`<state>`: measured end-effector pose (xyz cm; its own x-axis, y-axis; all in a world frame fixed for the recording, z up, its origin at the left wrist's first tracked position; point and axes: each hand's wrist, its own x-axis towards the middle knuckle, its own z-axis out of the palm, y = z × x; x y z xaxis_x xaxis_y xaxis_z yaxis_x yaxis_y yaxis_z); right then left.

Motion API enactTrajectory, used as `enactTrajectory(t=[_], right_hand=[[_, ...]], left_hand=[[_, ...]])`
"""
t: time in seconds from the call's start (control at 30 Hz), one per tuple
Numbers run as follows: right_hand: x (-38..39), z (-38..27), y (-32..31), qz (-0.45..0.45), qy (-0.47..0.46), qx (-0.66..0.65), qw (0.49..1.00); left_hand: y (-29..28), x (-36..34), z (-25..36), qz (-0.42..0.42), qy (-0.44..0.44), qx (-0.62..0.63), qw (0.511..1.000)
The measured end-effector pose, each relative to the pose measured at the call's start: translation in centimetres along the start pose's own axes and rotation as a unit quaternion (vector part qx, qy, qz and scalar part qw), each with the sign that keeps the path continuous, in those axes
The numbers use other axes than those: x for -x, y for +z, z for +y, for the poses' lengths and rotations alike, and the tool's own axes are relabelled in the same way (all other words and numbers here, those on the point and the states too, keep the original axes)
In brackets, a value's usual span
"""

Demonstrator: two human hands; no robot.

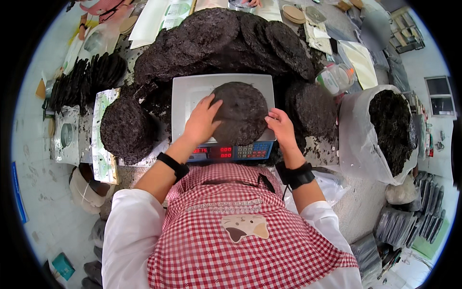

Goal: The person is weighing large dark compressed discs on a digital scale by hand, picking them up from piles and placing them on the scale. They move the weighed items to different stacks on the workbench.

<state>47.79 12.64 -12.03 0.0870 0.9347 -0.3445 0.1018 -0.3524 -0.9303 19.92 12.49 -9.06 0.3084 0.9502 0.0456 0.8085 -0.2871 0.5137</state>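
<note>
A thin, round, blackish cake of what looks like dried seaweed (241,113) is over the pan of a digital scale (185,85) with a blue keypad and red digits. My left hand (204,119) grips its left edge, fingers on the upper face and thumb lower down. At the opposite edge my right hand (281,126) pinches the rim between thumb and fingers. The cake hides part of the pan and the top of the display panel. It is slightly blurred, and I cannot tell whether it rests on the pan.
Behind the scale a large heap of similar cakes (207,36) spans the table. A stack (126,130) stands at left, another (312,111) at right. Farther right are a plastic sack of loose dark seaweed (358,130) and a clear jar (334,78). Across the table, a co-worker's hand (253,3) shows.
</note>
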Motion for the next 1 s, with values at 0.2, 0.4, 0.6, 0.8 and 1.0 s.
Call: enactTrajectory(t=[0.2,0.4,0.6,0.8,1.0], right_hand=[[-0.5,-3.8,2.4,-0.153,0.093,0.000,0.984],[-1.1,-5.8,4.1,-0.307,0.053,-0.142,0.940],[-8.3,-15.8,1.9,-0.261,-0.053,-0.175,0.948],[-15.9,-19.7,2.4,-0.179,-0.077,-0.115,0.974],[-9.9,-15.8,3.9,-0.031,-0.139,-0.040,0.989]], left_hand=[[-1.6,2.9,-1.5,-0.021,-0.031,-0.026,0.999],[-6.5,6.5,-2.0,0.029,-0.029,0.010,0.999],[-13.9,14.2,-9.2,0.098,-0.321,-0.223,0.915],[-14.2,16.8,-13.5,-0.008,-0.296,-0.183,0.937],[-14.4,17.9,-15.2,-0.004,-0.239,-0.196,0.951]])
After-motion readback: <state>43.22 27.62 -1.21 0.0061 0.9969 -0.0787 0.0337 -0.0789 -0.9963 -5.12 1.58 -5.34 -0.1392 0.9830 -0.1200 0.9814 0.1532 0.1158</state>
